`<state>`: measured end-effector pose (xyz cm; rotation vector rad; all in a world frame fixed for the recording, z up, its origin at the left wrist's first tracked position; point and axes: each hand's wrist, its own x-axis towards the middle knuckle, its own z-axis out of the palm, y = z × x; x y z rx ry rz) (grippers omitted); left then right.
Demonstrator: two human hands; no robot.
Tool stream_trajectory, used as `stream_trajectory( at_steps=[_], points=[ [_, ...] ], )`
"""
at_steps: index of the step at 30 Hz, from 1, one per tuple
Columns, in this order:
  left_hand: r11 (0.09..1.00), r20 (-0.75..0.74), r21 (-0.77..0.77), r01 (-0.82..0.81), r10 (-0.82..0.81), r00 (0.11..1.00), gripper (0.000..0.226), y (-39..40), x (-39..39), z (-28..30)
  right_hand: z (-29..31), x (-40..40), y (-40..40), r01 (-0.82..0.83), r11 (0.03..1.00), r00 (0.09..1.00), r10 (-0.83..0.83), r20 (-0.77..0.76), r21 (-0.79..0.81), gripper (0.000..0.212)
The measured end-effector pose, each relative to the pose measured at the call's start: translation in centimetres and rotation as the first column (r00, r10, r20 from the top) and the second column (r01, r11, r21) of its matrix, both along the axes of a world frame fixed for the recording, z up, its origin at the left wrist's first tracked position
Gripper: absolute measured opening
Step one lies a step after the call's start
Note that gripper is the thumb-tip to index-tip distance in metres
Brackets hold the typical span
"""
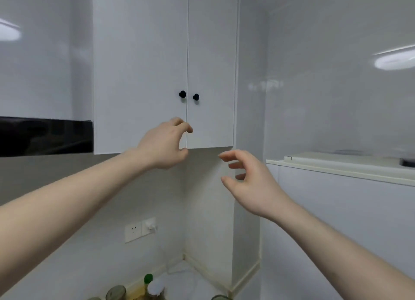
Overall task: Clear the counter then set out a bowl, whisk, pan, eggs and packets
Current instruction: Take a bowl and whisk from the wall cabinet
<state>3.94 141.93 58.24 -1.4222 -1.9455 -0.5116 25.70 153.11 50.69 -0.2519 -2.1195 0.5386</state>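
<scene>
Two hands reach up at a shut white wall cupboard (pixel 143 64). None of the bowl, whisk, pan, eggs or packets can be seen. The left hand (pixel 165 143) is nearer, just under the left knob (pixel 182 94), fingers curled, holding nothing. The right knob (pixel 196 96) sits beside it. The right hand (pixel 249 183) hangs lower, loose and empty. Jars (pixel 115 293) stand on the counter far below.
</scene>
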Motion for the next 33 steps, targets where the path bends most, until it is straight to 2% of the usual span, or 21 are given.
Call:
stream_trajectory(
  at_steps=[7,14,23,33],
  points=[
    [0.974,-0.060,0.013,-0.228,0.228,0.972,0.059,3.1,-3.1,9.3,5.4,-3.2,2.0,0.072,0.995,0.997,-0.071,-0.017,0.071,0.044],
    [0.929,-0.087,-0.063,-0.366,0.360,0.929,0.063,6.5,-6.9,12.5,7.4,-6.4,3.5,0.136,0.987,0.991,-0.134,-0.021,0.083,0.048],
    [0.951,-0.089,-0.067,-0.300,0.294,0.952,0.050,11.1,-9.6,13.0,7.2,-9.7,4.7,0.191,0.975,0.981,-0.187,-0.044,0.109,0.050],
    [0.979,0.074,0.030,-0.203,0.200,0.977,0.033,11.3,-8.4,13.4,8.2,-10.1,5.6,0.209,0.974,0.977,-0.203,-0.069,0.087,0.052]
  ],
)
